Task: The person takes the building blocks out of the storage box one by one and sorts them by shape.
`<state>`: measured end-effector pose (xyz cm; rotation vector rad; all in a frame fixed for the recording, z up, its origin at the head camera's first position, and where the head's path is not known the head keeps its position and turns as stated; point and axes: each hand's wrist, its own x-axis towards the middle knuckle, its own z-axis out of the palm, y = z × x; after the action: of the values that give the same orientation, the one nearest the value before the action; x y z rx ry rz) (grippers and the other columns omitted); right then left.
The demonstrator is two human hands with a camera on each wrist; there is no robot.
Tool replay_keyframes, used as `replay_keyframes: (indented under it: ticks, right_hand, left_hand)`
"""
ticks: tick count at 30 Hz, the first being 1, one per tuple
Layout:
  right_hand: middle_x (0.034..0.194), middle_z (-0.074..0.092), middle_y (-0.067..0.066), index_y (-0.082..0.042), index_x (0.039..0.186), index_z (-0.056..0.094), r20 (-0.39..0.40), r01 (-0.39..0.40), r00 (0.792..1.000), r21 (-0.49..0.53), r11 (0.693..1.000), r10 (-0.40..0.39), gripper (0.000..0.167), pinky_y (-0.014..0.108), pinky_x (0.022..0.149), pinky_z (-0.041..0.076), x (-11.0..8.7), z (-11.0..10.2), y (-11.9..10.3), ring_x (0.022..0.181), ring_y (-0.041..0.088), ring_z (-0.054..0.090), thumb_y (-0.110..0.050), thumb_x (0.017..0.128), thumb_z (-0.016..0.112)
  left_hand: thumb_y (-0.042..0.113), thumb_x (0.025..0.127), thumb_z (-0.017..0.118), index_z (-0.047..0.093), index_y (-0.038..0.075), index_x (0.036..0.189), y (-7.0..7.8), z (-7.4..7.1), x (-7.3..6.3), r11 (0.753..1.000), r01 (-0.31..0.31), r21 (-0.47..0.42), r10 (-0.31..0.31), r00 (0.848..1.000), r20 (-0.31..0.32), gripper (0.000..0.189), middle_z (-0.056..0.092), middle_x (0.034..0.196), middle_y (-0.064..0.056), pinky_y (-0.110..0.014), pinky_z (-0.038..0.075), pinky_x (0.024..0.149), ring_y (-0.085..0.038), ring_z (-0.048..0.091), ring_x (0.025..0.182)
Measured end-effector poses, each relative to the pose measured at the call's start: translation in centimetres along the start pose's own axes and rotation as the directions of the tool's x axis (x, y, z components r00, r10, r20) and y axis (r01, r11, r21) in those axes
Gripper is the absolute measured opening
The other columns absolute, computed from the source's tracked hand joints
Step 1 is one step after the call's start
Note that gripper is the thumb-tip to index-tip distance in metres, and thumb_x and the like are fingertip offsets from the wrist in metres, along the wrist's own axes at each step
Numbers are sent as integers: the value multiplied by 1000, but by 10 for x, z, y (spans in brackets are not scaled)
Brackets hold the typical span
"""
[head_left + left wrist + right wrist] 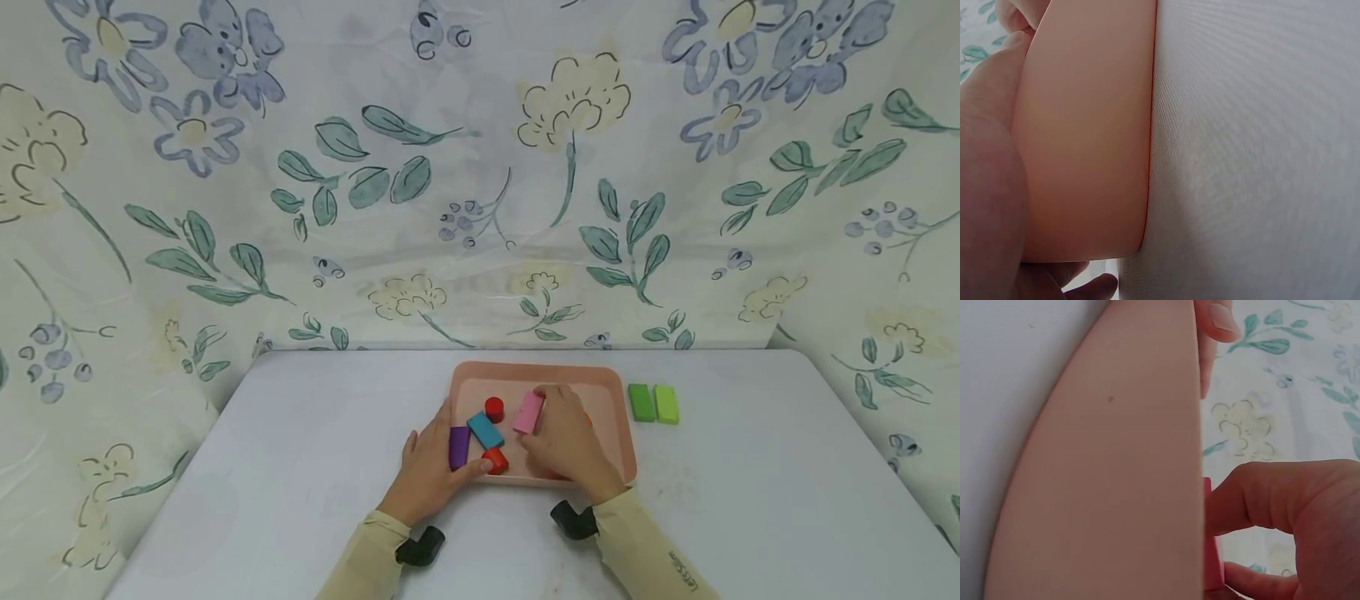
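A shallow pink tray (618,396) lies on the white table, with coloured blocks in it. My left hand (426,473) grips its front left corner, fingers along the left side and thumb over the front rim. Inside the tray, my right hand (568,433) pinches a pink block (528,412) between thumb and fingers. To its left are a red cylinder (494,408), a blue block (486,430), a purple block (459,447) and a red block (495,461). The right hand partly hides other pieces. The tray's outer wall (1085,137) fills much of the left wrist view.
A green block (641,402) and a lime block (666,404) lie side by side on the table (750,483), just right of the tray. A floral cloth (480,250) hangs behind the table and on both sides.
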<state>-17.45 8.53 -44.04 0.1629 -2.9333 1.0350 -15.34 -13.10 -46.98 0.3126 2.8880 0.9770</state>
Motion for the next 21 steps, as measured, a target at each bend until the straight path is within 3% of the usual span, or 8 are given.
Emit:
replay_keyframes:
  ticks: [9,15,21]
  right_hand:
    - [128,58,12,-5,137,53,7,-10,1000,55,998,10,67,47,90,56,0,-15,4,113,28,55,-16,79,85]
    - [130,57,9,-10,140,54,37,-61,998,111,992,58,68,47,89,57,-1,-26,5,116,28,54,-15,79,85]
    - [128,58,6,-14,138,55,42,-60,998,125,990,56,66,44,86,58,0,-33,9,113,26,55,-14,79,84]
  left_hand:
    - [61,86,69,12,1,160,0,0,0,1000,4,-1,-4,1000,-3,111,26,163,-19,-70,6,115,-41,28,148]
    - [61,86,69,12,1,160,0,1,0,1000,3,-1,-3,1000,-9,111,27,162,-19,-70,7,115,-41,28,147]
    - [61,86,68,12,1,160,-1,1,0,1000,6,-7,-6,1000,-4,111,27,163,-20,-70,5,116,-41,28,148]
